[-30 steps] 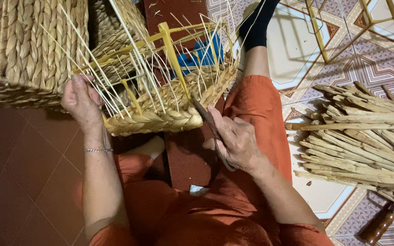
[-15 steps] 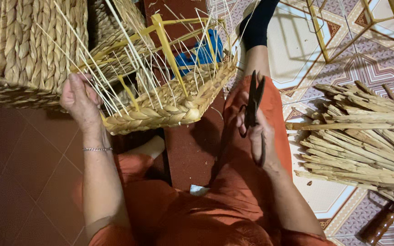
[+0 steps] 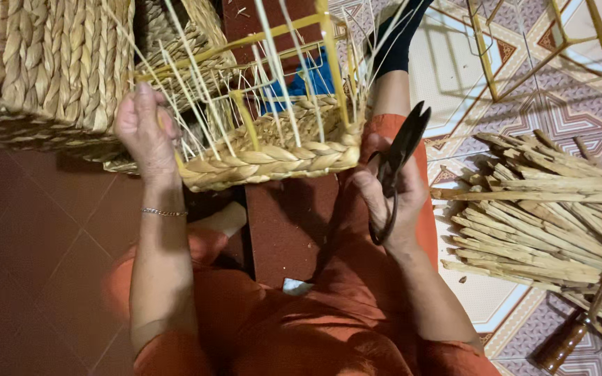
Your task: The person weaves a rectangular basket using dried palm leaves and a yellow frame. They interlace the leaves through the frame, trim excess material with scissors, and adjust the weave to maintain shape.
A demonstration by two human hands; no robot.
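Observation:
A half-woven basket (image 3: 273,157) of braided straw on a yellow wire frame, with thin upright reeds, rests tilted over my lap. My left hand (image 3: 144,132) grips its left corner, fingers wrapped on the frame and reeds. My right hand (image 3: 388,198) holds black scissors (image 3: 395,163), blades pointing up and nearly closed, and its fingers touch the basket's right corner. My orange trousers fill the bottom of the view.
A large finished woven basket (image 3: 43,69) stands at the upper left. A pile of dried straw stalks (image 3: 552,209) lies on the patterned tile floor at the right. A wooden-handled tool (image 3: 562,341) lies at the bottom right. Yellow wire frames (image 3: 545,49) sit at the top right.
My right hand has lifted the scissors from low beside the basket to upright at its right corner. The basket has turned and come closer; my left hand keeps its grip.

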